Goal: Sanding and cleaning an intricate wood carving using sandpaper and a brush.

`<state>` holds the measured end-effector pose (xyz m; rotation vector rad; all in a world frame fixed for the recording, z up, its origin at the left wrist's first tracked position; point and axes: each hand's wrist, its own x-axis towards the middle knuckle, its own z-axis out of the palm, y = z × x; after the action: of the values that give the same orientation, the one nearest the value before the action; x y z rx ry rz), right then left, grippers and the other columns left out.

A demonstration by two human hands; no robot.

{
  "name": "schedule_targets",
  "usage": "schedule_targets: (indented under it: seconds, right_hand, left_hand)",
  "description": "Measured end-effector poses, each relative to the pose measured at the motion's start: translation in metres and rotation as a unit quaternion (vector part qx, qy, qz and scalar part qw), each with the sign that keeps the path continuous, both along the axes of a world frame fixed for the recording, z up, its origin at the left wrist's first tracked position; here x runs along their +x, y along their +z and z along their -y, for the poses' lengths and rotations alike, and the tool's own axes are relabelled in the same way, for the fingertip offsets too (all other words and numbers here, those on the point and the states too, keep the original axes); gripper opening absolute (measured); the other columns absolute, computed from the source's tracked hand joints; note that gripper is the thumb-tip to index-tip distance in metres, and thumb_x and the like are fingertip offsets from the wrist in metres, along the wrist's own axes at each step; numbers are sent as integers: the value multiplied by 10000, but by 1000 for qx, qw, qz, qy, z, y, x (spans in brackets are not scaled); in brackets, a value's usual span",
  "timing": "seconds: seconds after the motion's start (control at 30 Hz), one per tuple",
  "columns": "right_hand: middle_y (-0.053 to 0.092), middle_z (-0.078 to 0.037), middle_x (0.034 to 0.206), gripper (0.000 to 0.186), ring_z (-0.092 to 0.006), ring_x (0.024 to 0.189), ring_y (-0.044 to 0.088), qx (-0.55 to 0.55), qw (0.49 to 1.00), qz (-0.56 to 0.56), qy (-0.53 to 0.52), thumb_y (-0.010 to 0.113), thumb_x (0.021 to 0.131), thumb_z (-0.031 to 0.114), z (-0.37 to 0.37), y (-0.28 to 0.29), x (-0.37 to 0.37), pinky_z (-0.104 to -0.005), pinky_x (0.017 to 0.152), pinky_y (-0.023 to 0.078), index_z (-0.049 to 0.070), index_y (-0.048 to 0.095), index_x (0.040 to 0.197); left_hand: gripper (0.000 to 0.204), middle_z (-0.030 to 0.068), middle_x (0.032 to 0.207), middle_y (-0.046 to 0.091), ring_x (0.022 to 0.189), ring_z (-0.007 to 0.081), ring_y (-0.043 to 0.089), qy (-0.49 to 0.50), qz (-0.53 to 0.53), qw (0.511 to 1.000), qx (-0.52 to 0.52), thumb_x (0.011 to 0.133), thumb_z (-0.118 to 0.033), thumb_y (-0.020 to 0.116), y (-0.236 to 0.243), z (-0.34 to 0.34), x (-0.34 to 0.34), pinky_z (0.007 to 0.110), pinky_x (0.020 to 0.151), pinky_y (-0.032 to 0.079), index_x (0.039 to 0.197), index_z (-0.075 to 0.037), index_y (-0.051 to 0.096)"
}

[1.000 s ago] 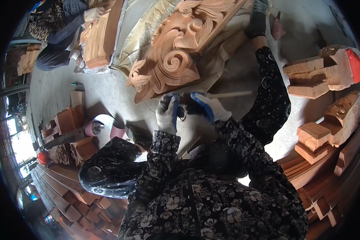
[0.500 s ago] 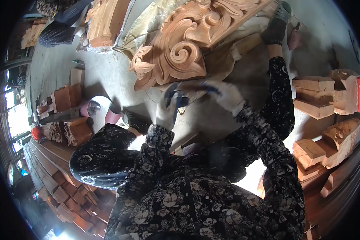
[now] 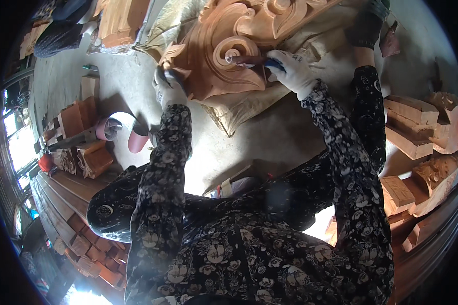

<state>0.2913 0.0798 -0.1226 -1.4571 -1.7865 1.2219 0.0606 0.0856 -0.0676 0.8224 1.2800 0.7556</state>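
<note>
A large carved wooden panel (image 3: 208,66) with scrolls and leaves lies on a pale cloth-like sack (image 3: 234,109) ahead of me. My left hand (image 3: 169,89), in a white glove with dark fingertips, grips the leaf-shaped tip at the panel's left end; part of the fingers is hidden. My right hand (image 3: 293,72), gloved the same way, pinches a reddish-brown folded strip of sandpaper (image 3: 247,60). The strip reaches over the spiral scroll; whether it presses on the wood I cannot tell.
Rolls of pink-backed sandpaper (image 3: 138,140) stand on the floor at left. Wooden blocks (image 3: 77,120) lie beyond them, and carved blocks (image 3: 411,113) are stacked at right. Long planks (image 3: 61,203) lie at lower left. Another person's leg (image 3: 59,39) shows at far left.
My hands were together in front of the panel with the strip between them. The left has moved left onto the panel's tip; the right has carried the strip forward over the scroll.
</note>
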Motion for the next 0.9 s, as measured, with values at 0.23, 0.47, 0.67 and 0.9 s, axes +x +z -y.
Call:
schedule_targets:
  seconds: [0.23, 0.47, 0.67, 0.9]
  right_hand:
    - [641, -58, 925, 225, -270, 844, 632, 118, 989, 77, -35, 653, 828, 263, -40, -25, 43, -343, 737, 515, 128, 617, 1003]
    - [647, -63, 912, 242, -290, 745, 641, 321, 915, 216, -109, 636, 837, 187, -179, 86, 35, -378, 602, 505, 134, 565, 1062]
    - [652, -96, 859, 234, -307, 728, 635, 376, 890, 240, -96, 658, 814, 188, -168, 102, 39, -396, 615, 506, 119, 584, 1024]
    - [616, -97, 802, 221, -315, 698, 622, 222, 930, 279, -93, 622, 834, 303, -47, 50, 20, -432, 610, 500, 141, 561, 972]
  left_hand:
    - [295, 124, 1224, 567, 1114, 177, 545, 229, -226, 936, 140, 941, -21, 491, -24, -54, -66, 279, 959, 454, 1232, 27, 510]
    - [410, 198, 1281, 477, 1167, 327, 503, 154, -321, 880, 314, 962, -248, 479, 18, -249, -60, 378, 985, 406, 1325, -61, 452]
    - [433, 218, 1262, 488, 1152, 376, 499, 100, -445, 802, 386, 974, -275, 413, 35, -249, -64, 415, 975, 405, 1343, -48, 412]
    - [487, 261, 1259, 462, 1133, 405, 492, 18, -537, 794, 284, 952, -294, 401, 47, -155, -73, 438, 953, 411, 1361, -33, 366]
